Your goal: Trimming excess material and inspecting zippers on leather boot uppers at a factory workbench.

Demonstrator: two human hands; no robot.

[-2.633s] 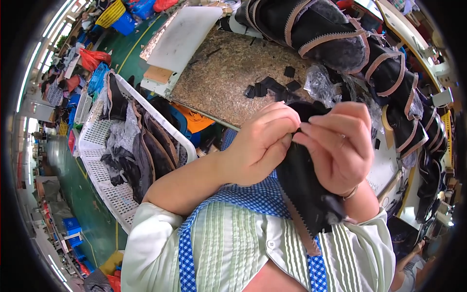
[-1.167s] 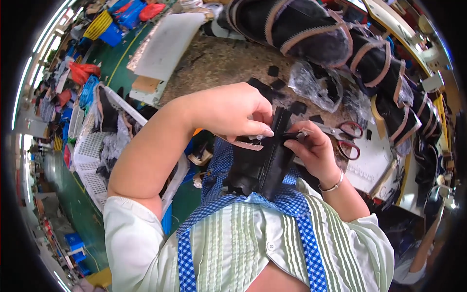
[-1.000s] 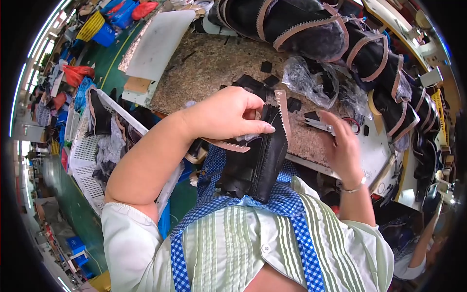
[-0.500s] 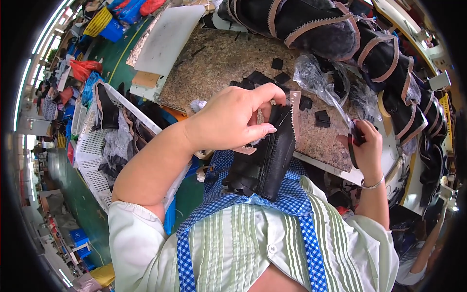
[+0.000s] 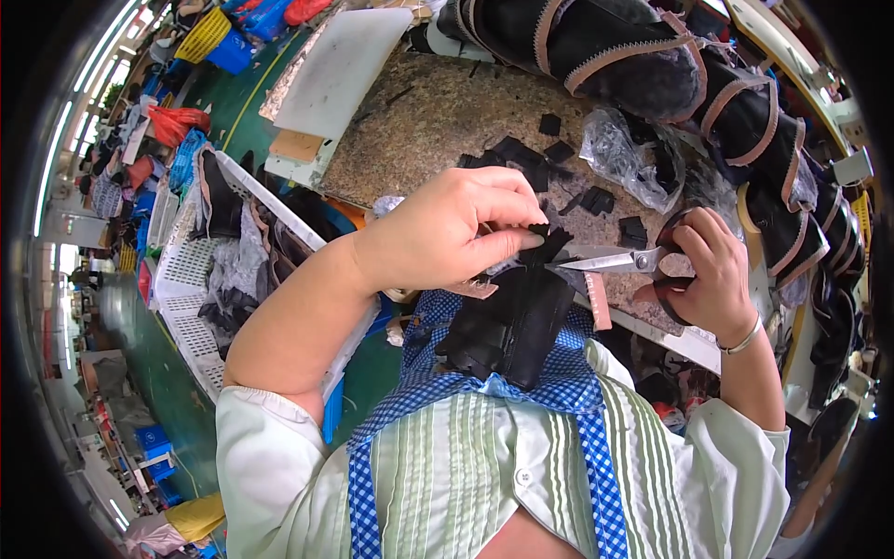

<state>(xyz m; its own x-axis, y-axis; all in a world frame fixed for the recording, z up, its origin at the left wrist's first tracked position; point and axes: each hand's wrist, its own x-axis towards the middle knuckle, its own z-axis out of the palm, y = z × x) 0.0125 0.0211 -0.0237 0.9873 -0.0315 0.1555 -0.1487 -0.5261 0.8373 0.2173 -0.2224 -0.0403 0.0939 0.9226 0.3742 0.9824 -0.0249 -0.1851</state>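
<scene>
A black leather boot upper [image 5: 507, 321] lies across my lap, its top end toward the table. My left hand [image 5: 452, 224] is closed in a pinch on a black strip [image 5: 540, 247] at that end. In my right hand [image 5: 712, 270] are scissors [image 5: 610, 262], fingers through the dark handles. Their blades are parted and point left, tips right beside the black strip. A tan zigzag-edged trim [image 5: 597, 300] hangs at the upper's right side, under the blades. My left fingers partly cover the upper's top edge.
Small black scraps [image 5: 521, 158] litter the speckled board [image 5: 400, 121], with clear plastic film [image 5: 615, 154] beyond. Black fur-lined uppers [image 5: 633, 70] are heaped along the far right. A white basket [image 5: 191, 298] of pieces stands left; a white sheet [image 5: 345, 70] lies at the board's far-left corner.
My right hand has turned the scissors leftward, bringing their opened blades to the strip. The upper's top has folded over, and the tan trim now hangs lower at the right.
</scene>
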